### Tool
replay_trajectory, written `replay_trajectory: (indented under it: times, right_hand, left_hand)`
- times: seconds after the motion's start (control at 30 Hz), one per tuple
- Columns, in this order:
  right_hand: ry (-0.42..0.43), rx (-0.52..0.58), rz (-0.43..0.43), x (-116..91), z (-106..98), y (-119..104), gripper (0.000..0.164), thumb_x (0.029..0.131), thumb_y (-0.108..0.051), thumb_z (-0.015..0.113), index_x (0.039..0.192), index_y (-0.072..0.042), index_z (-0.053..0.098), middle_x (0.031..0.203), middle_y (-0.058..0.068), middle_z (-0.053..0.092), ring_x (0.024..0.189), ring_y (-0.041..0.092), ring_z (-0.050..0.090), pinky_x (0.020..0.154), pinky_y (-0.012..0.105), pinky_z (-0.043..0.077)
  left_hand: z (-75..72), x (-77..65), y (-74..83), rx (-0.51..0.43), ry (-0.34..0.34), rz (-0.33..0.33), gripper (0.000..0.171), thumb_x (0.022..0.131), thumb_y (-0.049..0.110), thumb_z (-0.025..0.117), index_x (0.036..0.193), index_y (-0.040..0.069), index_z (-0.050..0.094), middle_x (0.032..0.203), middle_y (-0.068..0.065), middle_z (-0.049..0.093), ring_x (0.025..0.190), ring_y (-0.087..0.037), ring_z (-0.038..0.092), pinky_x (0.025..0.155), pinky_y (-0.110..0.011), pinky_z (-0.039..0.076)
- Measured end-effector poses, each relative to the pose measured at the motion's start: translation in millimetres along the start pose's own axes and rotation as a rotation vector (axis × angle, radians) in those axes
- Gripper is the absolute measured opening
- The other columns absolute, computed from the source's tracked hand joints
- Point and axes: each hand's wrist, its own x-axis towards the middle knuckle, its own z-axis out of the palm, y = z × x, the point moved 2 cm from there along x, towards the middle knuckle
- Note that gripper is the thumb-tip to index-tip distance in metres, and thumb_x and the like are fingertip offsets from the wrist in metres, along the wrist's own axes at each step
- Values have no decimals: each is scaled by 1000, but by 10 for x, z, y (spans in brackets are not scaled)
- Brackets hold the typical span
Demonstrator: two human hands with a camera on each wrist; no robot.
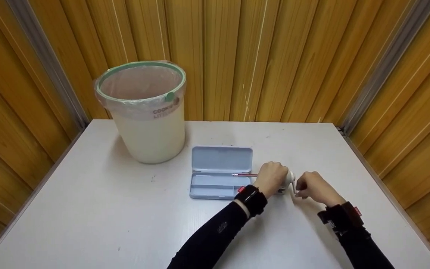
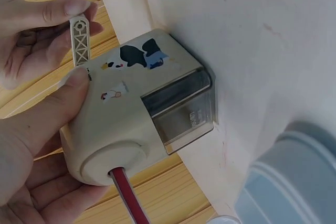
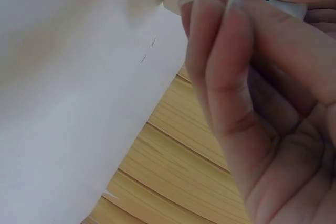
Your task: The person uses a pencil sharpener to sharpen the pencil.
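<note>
- We see the left hand point(image 1: 273, 176) clamped round a cream pencil sharpener point(image 2: 126, 93), thumb across its body, fingers curled on the far side.
- Right hand point(image 1: 315, 186) just beside it, thumb and fingertips pinching the end of the crank handle point(image 2: 80, 40).
- Sharpener stands on the tabletop point(image 1: 106, 213), right of the pencil case point(image 1: 222, 158); from the head view we get it mostly hidden by the left hand. Cartoon stickers on the body, see-through drawer point(image 2: 181, 111) low on the front.
- Red pencil point(image 2: 129, 198) has one end in the sharpener's round front opening; in the head view the other end reaches left, over the case.
- Case is light blue, lid tipped back, divided tray facing up. We can't make out the compartment behind the left wrist.
- Black sleeves point(image 1: 215, 231) on both arms, black strap point(image 1: 253, 200) at the left wrist.
- Farther back left, we have a cream bin point(image 1: 151, 138), green rim, clear liner folded over.
- Wood-patterned walls point(image 1: 218, 59) around.
</note>
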Motion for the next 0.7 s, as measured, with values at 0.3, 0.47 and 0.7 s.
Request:
replay_trajectory:
  times: [0.3, 0.47, 0.7]
  right_hand:
    - [58, -11, -10, -50, -55, -84, 11, 72, 5, 77, 68, -1, 69, 62, 6, 68, 53, 8, 59, 51, 20, 44]
    - [92, -5, -3, -99, -31, -106, 10, 71, 6, 78, 69, 0, 70, 65, 8, 69, 55, 8, 60, 52, 20, 46]
    - [209, -50, 60, -85, -199, -208, 5, 75, 5, 76, 75, 2, 72, 65, 8, 69, 58, 11, 59, 52, 21, 44]
  left_hand:
    - [-29, 27, 34, 19, 6, -3, 11, 85, 19, 70, 88, 26, 78, 83, 9, 74, 72, -9, 68, 62, -21, 55]
    - [-13, 4, 73, 36, -2, 4, 14, 85, 17, 68, 86, 27, 77, 81, 11, 73, 70, -7, 67, 61, -21, 54]
    - [-9, -12, 97, 76, 17, 33, 15, 88, 19, 65, 85, 28, 76, 80, 13, 72, 68, -5, 66, 59, -20, 54]
